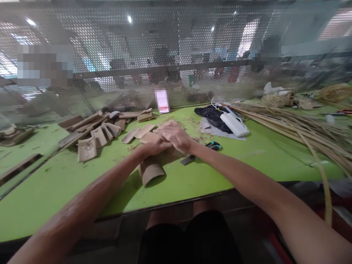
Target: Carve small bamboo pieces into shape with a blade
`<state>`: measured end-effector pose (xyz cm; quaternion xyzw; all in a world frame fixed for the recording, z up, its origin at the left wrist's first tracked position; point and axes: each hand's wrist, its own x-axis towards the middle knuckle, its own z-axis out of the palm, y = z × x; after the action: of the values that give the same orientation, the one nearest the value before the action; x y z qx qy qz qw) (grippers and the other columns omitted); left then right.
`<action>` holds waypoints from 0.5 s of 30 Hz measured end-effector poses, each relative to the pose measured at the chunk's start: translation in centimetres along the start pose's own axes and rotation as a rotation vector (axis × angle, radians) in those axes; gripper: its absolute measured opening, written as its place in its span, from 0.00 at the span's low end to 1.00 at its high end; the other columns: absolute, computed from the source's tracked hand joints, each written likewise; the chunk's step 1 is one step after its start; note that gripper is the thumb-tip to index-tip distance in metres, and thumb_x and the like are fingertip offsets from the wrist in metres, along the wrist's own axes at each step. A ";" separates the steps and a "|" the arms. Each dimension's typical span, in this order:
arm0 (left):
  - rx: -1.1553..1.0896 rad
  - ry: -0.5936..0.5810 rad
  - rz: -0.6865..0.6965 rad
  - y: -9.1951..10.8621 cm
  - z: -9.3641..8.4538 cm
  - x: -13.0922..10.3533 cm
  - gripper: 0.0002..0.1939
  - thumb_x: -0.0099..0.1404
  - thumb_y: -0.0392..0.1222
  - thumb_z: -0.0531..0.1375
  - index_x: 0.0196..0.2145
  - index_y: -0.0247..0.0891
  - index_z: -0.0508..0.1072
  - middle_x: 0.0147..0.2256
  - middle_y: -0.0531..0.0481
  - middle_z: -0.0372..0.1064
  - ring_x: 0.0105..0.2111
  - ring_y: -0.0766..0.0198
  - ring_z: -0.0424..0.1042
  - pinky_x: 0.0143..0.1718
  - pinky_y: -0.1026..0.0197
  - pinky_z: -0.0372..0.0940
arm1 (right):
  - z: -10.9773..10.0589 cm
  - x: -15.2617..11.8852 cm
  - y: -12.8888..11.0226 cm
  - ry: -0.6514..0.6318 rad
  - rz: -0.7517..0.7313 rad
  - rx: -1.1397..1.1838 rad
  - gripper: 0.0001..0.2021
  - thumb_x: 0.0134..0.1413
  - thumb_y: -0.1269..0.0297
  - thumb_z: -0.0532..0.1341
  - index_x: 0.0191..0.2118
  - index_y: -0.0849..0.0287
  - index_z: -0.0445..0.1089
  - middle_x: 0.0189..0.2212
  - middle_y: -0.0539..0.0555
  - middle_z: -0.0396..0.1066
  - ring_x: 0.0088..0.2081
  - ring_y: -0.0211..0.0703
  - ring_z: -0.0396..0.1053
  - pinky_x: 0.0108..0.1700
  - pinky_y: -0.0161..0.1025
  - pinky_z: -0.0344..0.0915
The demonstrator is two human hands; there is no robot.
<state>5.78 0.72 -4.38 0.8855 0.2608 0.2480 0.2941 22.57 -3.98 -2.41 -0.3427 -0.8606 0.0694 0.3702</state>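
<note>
Both of my hands meet over the middle of the green table (pixel 189 190). My left hand (pixel 156 145) is low, its fingers mostly hidden behind my right hand (pixel 176 135), whose fingers are bent and closed. Whatever lies between them is hidden. A curved bamboo piece (pixel 151 171) rests on the table just in front of my left hand. Beside my right wrist lies a cutter (pixel 187 160) with a black and teal handle, partly covered by my forearm. Flat bamboo pieces (pixel 145 130) and shavings are scattered behind my hands.
More curved bamboo pieces (pixel 87 148) are piled at the left. A lit phone (pixel 162 101) leans against the perforated screen (pixel 178 44). A white device (pixel 235 124) lies by black cloth (pixel 213 118). Long bamboo strips (pixel 291 126) spread across the right, one hanging over the front edge.
</note>
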 end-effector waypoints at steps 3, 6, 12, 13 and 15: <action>-0.027 -0.050 -0.037 0.2 0.1 -0.1 0.23 0.62 0.51 0.60 0.51 0.38 0.66 0.47 0.40 0.73 0.49 0.48 0.73 0.50 0.49 0.71 | 0.1 0.2 0.1 0.037 0.060 0.058 0.32 0.74 0.60 0.34 0.55 0.54 0.76 0.46 0.56 0.78 0.50 0.51 0.68 0.58 0.55 0.64; -0.022 -0.043 -0.048 0.2 0.1 -0.1 0.18 0.63 0.49 0.58 0.48 0.38 0.67 0.43 0.41 0.74 0.47 0.48 0.73 0.49 0.48 0.71 | 0.5 0.2 0.1 0.052 0.045 0.003 0.28 0.74 0.57 0.39 0.57 0.55 0.75 0.47 0.57 0.77 0.52 0.52 0.67 0.60 0.56 0.62; -0.052 -0.066 -0.027 -0.1 0.2 -0.1 0.19 0.63 0.51 0.60 0.48 0.39 0.67 0.44 0.43 0.74 0.45 0.51 0.73 0.47 0.51 0.73 | 0.1 0.1 0.4 0.108 0.113 0.018 0.29 0.74 0.58 0.38 0.54 0.56 0.76 0.48 0.57 0.77 0.52 0.51 0.68 0.58 0.55 0.64; -0.050 -0.071 -0.025 -0.2 0.2 -0.1 0.18 0.63 0.51 0.60 0.46 0.39 0.68 0.43 0.43 0.74 0.44 0.52 0.74 0.47 0.52 0.73 | 0.0 0.0 0.5 0.127 0.103 0.015 0.29 0.74 0.57 0.39 0.55 0.57 0.76 0.50 0.58 0.77 0.51 0.51 0.68 0.58 0.55 0.63; -0.048 -0.068 -0.025 -0.5 0.3 -0.1 0.15 0.64 0.51 0.59 0.42 0.40 0.69 0.40 0.44 0.74 0.42 0.53 0.74 0.46 0.53 0.73 | -0.1 0.0 0.6 0.049 0.039 -0.015 0.27 0.74 0.55 0.41 0.57 0.57 0.75 0.51 0.58 0.76 0.51 0.51 0.68 0.59 0.56 0.62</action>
<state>5.72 0.86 -4.93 0.8828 0.2554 0.2201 0.3271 22.93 -3.56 -2.53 -0.3636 -0.8451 0.0620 0.3871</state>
